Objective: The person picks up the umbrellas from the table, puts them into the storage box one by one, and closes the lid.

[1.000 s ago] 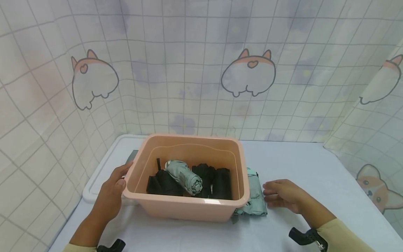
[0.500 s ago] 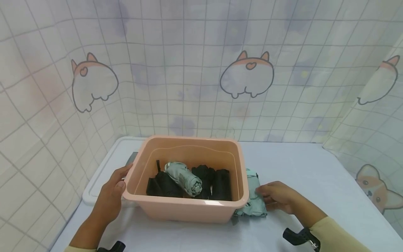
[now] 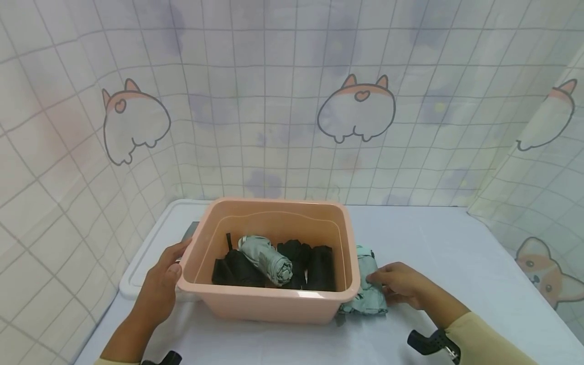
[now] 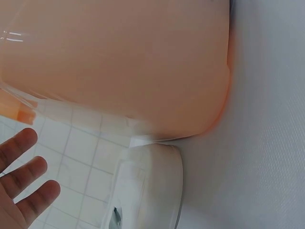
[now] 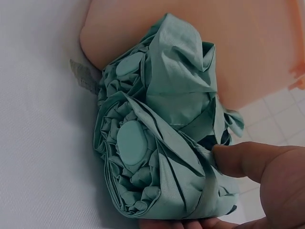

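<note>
A peach plastic bin holds a rolled green folding umbrella lying over black bundles. My left hand rests at the bin's left rim; in the left wrist view its fingers are straight and spread. Against the bin's right side, two rolled green folding umbrellas lie on the table, their pale green end caps visible in the right wrist view. My right hand grips the outer umbrella, thumb on top and fingertips under it. The inner umbrella sits between it and the bin wall.
A white lid-like tray lies behind and left of the bin, with a grey item on it partly hidden by the bin. White cloth covers the table. A grid-patterned curtain encloses the back and sides.
My right hand has moved left from beside the green umbrellas and now has hold of the outer one. The left hand has stayed at the bin's rim.
</note>
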Demonstrator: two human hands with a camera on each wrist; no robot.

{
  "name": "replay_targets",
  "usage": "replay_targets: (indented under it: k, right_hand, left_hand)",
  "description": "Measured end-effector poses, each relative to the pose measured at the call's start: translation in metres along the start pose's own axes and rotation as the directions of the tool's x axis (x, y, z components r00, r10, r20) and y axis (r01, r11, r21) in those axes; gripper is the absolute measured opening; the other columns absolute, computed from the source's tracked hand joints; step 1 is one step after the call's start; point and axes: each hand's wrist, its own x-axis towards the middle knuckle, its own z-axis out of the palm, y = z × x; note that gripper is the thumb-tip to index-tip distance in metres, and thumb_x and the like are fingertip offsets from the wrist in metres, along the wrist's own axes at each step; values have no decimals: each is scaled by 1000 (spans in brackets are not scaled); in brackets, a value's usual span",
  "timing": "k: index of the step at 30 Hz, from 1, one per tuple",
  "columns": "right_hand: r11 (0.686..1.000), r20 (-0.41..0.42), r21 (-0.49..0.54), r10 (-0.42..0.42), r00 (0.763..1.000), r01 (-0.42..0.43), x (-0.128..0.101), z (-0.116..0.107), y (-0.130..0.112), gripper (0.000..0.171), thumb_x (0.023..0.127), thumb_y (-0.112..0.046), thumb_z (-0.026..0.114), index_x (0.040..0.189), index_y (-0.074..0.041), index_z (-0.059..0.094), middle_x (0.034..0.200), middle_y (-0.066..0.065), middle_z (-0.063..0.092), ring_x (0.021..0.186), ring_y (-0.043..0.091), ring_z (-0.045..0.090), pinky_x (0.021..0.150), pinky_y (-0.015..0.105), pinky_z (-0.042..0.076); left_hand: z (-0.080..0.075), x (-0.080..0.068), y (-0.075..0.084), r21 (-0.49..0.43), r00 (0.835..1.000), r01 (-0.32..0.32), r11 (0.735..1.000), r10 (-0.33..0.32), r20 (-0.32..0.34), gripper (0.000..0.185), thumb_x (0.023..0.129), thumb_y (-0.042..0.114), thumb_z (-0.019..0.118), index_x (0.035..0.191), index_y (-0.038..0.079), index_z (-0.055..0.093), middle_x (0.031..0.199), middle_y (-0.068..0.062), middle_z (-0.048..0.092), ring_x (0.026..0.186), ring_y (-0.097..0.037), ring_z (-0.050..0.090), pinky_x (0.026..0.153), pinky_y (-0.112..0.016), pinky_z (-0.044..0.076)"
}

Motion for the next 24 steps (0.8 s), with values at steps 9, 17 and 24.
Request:
replay_targets:
  k: [9,17,24]
  right_hand:
    - [999,0,-18,-29,1000,29,0,-1,0,67,89,-21,76,138,14,47,116,22,63,97,30,66,83,46,59]
    - [998,36,58,-11,999,9,1,-1,2,71,87,-13,78,140,18,42,132,31,54,114,40,62,91,51,55]
    - [994,48,108,-34,998,29,0,-1,4,65,86,-10,77,138,14,46,123,23,56,104,30,61,91,50,55]
  left_hand:
    - [0,0,1,-8,1000,-2,1000,2,-1,51,109,28,26,156,17,41,141,-23,54,120,-46,58,94,-71,42]
    - [-1,0,2,4,1000,17,1000,-17,19,51,109,29,26,157,16,39,144,-24,52,122,-50,55,94,-74,41]
    - [-1,0,3,10,1000,18,1000,-18,21,50,110,29,26,157,20,39,143,-25,52,121,-51,56,93,-74,43]
